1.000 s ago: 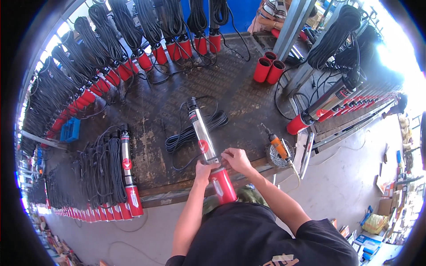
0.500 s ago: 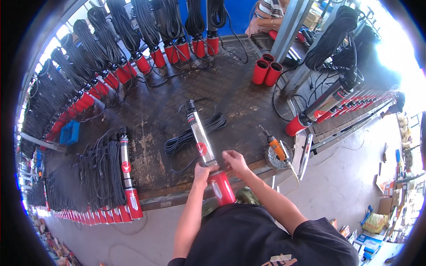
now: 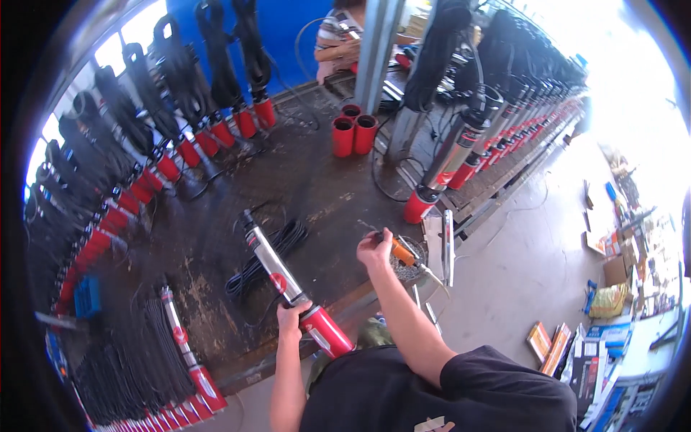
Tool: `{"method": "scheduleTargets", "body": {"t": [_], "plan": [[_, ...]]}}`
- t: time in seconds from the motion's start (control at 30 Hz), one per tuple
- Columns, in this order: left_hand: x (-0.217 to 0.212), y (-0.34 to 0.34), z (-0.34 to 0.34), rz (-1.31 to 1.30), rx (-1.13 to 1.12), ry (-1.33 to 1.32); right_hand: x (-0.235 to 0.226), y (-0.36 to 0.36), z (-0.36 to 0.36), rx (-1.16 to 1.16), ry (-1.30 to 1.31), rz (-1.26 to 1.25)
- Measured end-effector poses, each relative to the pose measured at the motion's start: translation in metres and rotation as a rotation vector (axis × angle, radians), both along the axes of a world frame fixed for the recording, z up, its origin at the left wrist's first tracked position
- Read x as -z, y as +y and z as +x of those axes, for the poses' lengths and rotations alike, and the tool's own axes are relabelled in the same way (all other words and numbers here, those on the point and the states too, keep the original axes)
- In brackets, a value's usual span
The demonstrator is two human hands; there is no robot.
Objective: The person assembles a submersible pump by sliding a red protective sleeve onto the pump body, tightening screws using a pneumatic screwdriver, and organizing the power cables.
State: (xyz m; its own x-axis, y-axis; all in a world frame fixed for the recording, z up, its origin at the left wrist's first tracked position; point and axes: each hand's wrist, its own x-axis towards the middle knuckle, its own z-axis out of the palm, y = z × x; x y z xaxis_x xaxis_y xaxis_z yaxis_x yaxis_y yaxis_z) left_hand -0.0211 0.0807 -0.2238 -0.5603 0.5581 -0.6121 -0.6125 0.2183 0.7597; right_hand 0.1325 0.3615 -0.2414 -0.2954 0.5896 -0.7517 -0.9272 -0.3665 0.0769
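Left hand point(image 3: 291, 317) has fingers round the steel-and-red cylinder point(image 3: 273, 263) overhanging the desk point(image 3: 309, 198) edge, right hand point(image 3: 375, 250) at the orange driver point(image 3: 403, 253), grip unclear; slack left hold could let the cylinder roll off

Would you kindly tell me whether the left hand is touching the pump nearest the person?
Touching: the head view shows the left hand with its thumb across the pump, just above the red end.

silver-and-red cylinder point(image 3: 268, 261), orange tool point(image 3: 402, 252), black cable coil point(image 3: 290, 238), dark brown tabletop point(image 3: 327, 212), blue crate point(image 3: 87, 297), striped sleeve point(image 3: 329, 30)
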Motion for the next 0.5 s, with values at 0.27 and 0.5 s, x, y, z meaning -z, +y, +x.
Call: {"method": "scheduleTargets", "body": {"t": [0.27, 0.5], "plan": [[0.008, -0.006, -0.003, -0.025, -0.006, 0.056, -0.07, -0.067, -0.026, -0.003, -0.546, 0.17], [0.005, -0.005, -0.002, -0.017, 0.05, 0.007, -0.16, -0.118, -0.07, 0.133, -0.781, 0.434]]}}
